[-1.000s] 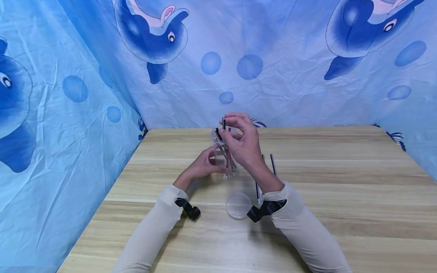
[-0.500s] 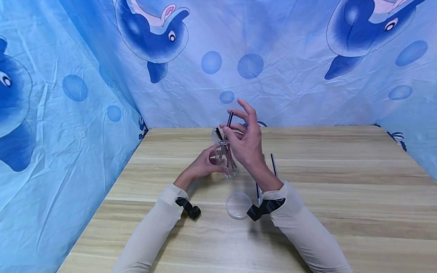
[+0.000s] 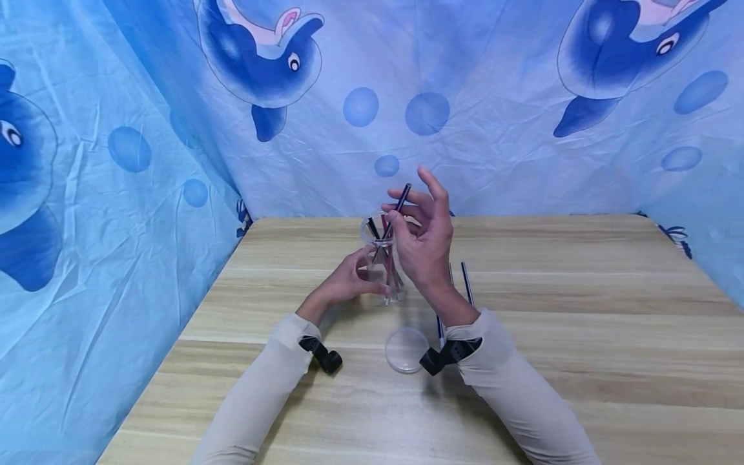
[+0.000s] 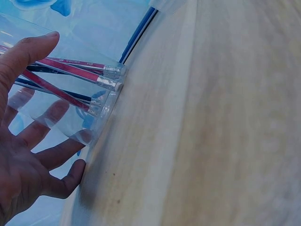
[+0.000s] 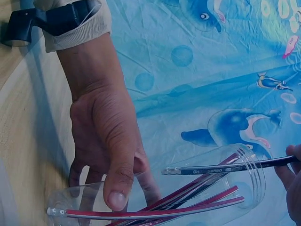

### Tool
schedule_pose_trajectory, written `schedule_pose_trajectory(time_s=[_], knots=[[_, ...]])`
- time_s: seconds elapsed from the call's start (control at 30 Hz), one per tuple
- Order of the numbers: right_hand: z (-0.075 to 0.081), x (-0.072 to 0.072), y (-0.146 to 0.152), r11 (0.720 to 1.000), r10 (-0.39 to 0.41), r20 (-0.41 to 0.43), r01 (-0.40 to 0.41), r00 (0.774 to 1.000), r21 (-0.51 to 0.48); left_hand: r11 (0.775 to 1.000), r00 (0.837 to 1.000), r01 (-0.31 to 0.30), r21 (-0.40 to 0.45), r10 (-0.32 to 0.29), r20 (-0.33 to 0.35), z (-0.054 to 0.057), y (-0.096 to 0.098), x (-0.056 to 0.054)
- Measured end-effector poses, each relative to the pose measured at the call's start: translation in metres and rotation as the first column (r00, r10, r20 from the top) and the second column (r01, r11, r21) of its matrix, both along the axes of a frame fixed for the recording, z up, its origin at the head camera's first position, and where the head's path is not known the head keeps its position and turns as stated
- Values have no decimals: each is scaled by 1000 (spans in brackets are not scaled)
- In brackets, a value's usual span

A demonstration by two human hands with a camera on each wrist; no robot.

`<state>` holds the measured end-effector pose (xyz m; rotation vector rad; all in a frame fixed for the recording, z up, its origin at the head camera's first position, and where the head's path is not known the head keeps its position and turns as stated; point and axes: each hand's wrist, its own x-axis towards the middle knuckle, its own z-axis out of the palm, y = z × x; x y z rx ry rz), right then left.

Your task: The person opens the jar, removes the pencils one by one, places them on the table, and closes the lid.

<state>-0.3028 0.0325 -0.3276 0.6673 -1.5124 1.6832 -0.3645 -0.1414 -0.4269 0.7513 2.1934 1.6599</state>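
A clear plastic jar (image 3: 376,243) stands upright on the table, and my left hand (image 3: 347,278) grips it low down. Inside it are several red-striped and dark pencils (image 4: 70,75), their eraser ends at the bottom. Above the rim, my right hand (image 3: 428,242) pinches a dark pencil (image 3: 403,196) between thumb and fingers, index finger raised. In the right wrist view this HB pencil (image 5: 202,170) slants through the jar mouth, its eraser end inside and clear of the bottom. The right hand's fingertips (image 5: 285,175) show at that view's edge.
A round clear lid (image 3: 407,350) lies on the wooden table (image 3: 581,361) in front of the jar. Two dark pencils lie near the right forearm, one of them a blue-black pencil (image 3: 467,282). A blue dolphin-print curtain (image 3: 465,168) hangs behind the table.
My right hand has moved slightly right and lifted its index finger; the pinched pencil now leans right and stands out higher above the rim. The left hand and jar have stayed put.
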Motion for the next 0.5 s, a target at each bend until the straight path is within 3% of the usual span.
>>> schedule_pose_trajectory(time_s=[0.5], knots=[[7, -3, 6, 995, -52, -27, 49, 998, -90, 1000, 1000, -4, 3, 4, 20, 0, 0, 0]])
